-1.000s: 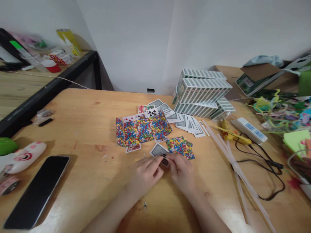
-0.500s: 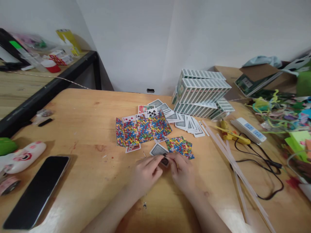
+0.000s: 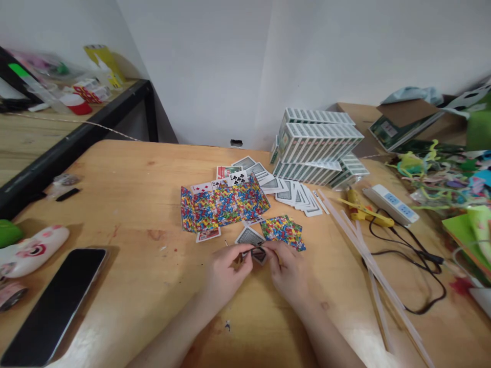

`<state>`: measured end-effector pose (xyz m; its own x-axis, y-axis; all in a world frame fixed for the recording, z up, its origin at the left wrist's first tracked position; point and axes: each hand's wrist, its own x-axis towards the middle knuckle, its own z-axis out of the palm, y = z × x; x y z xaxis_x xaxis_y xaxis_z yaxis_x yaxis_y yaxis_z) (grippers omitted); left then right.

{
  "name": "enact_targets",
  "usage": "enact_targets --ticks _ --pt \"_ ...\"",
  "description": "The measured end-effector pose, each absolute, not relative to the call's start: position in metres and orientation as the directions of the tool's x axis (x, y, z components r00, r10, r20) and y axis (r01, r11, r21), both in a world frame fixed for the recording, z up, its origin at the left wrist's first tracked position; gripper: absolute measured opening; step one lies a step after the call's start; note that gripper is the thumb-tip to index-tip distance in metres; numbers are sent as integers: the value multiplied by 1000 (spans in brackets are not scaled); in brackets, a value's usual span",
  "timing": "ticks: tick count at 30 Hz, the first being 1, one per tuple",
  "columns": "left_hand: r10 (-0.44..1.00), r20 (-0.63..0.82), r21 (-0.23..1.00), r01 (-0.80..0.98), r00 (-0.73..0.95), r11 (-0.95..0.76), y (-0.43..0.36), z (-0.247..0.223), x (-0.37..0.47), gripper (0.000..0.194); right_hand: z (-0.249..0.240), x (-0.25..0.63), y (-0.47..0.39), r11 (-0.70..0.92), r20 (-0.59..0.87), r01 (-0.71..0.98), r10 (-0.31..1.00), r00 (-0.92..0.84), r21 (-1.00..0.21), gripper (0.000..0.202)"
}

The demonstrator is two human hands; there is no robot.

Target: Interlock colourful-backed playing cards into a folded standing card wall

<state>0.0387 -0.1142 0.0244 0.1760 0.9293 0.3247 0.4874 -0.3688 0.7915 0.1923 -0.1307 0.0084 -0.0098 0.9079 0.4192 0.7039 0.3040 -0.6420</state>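
Observation:
Over the near middle of the table, my left hand [image 3: 227,268] and my right hand [image 3: 288,270] pinch a small thin black strip [image 3: 256,249] between them. Its exact kind is too small to make out. Right behind the fingertips lies a face-down playing card [image 3: 248,235] with a grey patterned back. A piece of multicoloured patterned card [image 3: 283,229] rests just beyond my right hand. Farther back, a folded panel [image 3: 226,205] in the same bright pattern stands upright, with playing cards [image 3: 238,178] along its back edge. A card [image 3: 208,234] lies at its front.
Stacked card boxes [image 3: 320,143] stand at the back, near fanned-out cards [image 3: 295,194]. To the right are a yellow glue gun [image 3: 370,215], a power strip [image 3: 391,204], clear glue sticks [image 3: 368,255] and a black cable [image 3: 425,309]. A phone [image 3: 57,301] lies at left.
My left hand's fingers have lifted and opened slightly around the black strip, and more of it shows between my hands. The view has shifted a little; the cards stay put.

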Motion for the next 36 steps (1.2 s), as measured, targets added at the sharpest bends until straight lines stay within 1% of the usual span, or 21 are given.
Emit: enact_targets --ticks 5,11,13,15,19,22,26,31,36 --pt "931 319 775 516 179 -365 -115 22 37 19 8 192 -130 313 415 695 909 -23 -647 14" --pt "902 383 756 492 201 -431 -114 20 36 22 9 191 -130 318 409 689 912 -35 -651 15" --pt "900 384 753 492 208 -436 -115 21 36 24 10 192 -130 315 401 686 915 -36 -656 16" --pt "909 361 770 483 208 -417 -116 21 37 28 10 192 -130 309 399 690 916 -31 -655 15" --pt "949 269 848 427 163 -314 -118 20 39 41 9 192 -130 306 401 695 916 -28 -651 16" --pt "958 242 868 407 156 -285 -120 18 39 44 8 192 -130 308 405 696 914 -27 -648 16" --pt "953 252 861 412 168 -300 -119 15 38 44 9 192 -130 301 403 701 915 -21 -647 16" --pt "946 264 843 432 189 -322 -118 19 36 34 10 192 -130 304 412 705 911 -19 -641 16" --pt "944 243 835 448 221 -320 -116 22 36 32 8 193 -131 293 410 705 912 -4 -646 15"
